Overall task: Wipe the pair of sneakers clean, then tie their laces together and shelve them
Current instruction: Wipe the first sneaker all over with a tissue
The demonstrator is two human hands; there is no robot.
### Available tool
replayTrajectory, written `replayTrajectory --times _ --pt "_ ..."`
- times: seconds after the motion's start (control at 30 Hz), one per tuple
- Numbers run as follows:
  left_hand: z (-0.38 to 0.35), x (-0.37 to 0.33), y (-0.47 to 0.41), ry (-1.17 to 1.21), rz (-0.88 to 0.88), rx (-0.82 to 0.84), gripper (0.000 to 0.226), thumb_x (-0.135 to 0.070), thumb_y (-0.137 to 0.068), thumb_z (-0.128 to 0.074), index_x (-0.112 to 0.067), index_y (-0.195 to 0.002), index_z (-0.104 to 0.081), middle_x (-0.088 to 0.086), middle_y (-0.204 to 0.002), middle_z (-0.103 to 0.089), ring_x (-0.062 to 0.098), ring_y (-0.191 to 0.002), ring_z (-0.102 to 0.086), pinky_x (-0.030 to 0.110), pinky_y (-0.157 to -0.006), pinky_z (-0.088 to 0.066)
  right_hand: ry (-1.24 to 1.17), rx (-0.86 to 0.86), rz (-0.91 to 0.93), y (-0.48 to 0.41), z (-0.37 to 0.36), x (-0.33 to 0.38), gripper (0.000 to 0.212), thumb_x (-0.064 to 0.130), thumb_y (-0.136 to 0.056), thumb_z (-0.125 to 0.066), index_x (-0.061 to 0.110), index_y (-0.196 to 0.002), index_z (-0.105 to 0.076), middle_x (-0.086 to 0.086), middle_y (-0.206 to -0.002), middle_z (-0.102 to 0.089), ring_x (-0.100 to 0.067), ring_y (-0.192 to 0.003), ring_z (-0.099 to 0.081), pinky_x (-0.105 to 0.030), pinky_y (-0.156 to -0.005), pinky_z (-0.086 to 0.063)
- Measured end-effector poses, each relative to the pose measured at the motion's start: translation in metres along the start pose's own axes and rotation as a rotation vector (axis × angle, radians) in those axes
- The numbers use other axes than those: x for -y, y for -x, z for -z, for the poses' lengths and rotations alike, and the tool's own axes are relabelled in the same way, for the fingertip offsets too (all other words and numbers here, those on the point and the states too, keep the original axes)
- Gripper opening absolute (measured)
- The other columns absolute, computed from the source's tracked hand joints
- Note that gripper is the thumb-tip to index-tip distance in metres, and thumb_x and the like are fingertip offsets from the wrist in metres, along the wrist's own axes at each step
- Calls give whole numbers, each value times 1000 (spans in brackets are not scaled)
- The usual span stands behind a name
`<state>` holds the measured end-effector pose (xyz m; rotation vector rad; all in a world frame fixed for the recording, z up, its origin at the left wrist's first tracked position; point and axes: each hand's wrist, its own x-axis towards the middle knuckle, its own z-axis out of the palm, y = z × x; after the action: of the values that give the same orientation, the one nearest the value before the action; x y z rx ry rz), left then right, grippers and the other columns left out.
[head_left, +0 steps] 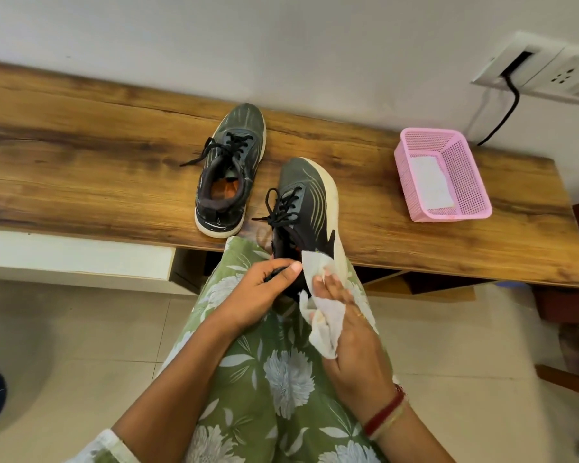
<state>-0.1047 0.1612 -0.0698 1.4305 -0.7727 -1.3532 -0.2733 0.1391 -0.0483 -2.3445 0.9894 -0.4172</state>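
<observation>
One dark grey sneaker (229, 168) with black laces and a white sole stands on the wooden bench top (81, 155), toe toward the wall. The second sneaker (306, 202) is tilted on its side, its heel over my lap. My left hand (258, 295) grips its heel collar, thumb on top. My right hand (345, 325) holds a crumpled white wipe (321, 312) and presses it against the sneaker's heel side near the white sole. The heel is mostly hidden by my hands and the wipe.
A pink mesh basket (465, 182) with a white wipe pack inside sits on the bench at the right. A wall socket (542, 68) with a black cable is above it. Open shelf space (415, 279) shows under the bench. Tiled floor lies below.
</observation>
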Motion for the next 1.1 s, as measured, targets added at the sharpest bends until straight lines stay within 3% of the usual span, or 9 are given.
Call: replayTrajectory --times 0.13,0.23,0.33,0.53,0.7,0.8,0.87,0.97,1.1 --pt "1 -6 3 18 47 43 33 -37 -90 -47 -15 -101 -69 0 -101 -73 13 -100 -67 26 -88 -51 -44 -11 -57 -35 -4 1 54 34 -96 -29 13 -145 -32 -4 -150 -34 -12 -140 -25 -22 -114 -18" --pt "1 -11 6 56 94 23 25 -27 -97 -41 -19 -90 -64 -24 -77 -71 -11 -78 -64 7 -70 -46 -50 -32 -15 -23 -5 4 50 34 -98 -32 11 -142 -39 -3 -147 -39 -13 -139 -29 -30 -111 -26" --pt "-4 -16 9 81 77 -2 30 -19 -101 -36 -20 -80 -57 -32 -59 -63 -19 -63 -59 1 -57 -41 -89 -3 49 3 -6 7 51 37 -101 -26 7 -141 -39 -1 -149 -35 -14 -140 -27 -32 -112 -27" --pt "-1 -5 2 115 119 34 28 -27 -100 -38 -21 -89 -64 -18 -78 -72 -10 -80 -65 5 -67 -45 33 29 -21 -36 -7 4 54 38 -99 -27 13 -146 -29 -1 -151 -30 -6 -140 -19 -20 -114 -11" --pt "-3 -20 13 110 89 51 32 -21 -101 -37 -19 -76 -56 -27 -54 -63 -11 -61 -61 2 -55 -43 -54 123 -2 -11 2 21 57 48 -94 -31 21 -143 -36 11 -148 -35 1 -137 -25 -20 -110 -23" --pt "-1 -11 6 115 90 -28 29 -33 -96 -41 -17 -85 -64 -20 -67 -69 -11 -71 -62 3 -64 -45 -663 76 -263 -19 36 27 48 61 -87 -41 26 -113 -62 22 -109 -66 5 -102 -59 -14 -81 -47" --pt "-2 -6 6 104 45 -61 42 -47 -86 -42 -17 -101 -67 -14 -89 -71 -5 -91 -62 5 -78 -46 -897 -180 -419 -37 49 8 31 46 -86 -42 31 -106 -61 21 -104 -68 0 -100 -63 -19 -83 -50" --pt "-11 5 7 -6 -90 -141 47 -60 -85 -55 -22 -111 -66 -6 -106 -68 6 -105 -61 19 -90 -50 -831 -467 -543 -70 59 -12 27 47 -89 -42 37 -111 -55 14 -105 -66 -8 -104 -61 -33 -94 -48" --pt "-16 14 5 -430 -322 -302 54 -62 -68 -68 -30 -111 -66 -12 -126 -50 6 -127 -40 25 -106 -34 -564 -360 -364 -90 44 -13 23 33 -98 -38 21 -107 -55 10 -96 -60 3 -90 -57 -19 -79 -44"
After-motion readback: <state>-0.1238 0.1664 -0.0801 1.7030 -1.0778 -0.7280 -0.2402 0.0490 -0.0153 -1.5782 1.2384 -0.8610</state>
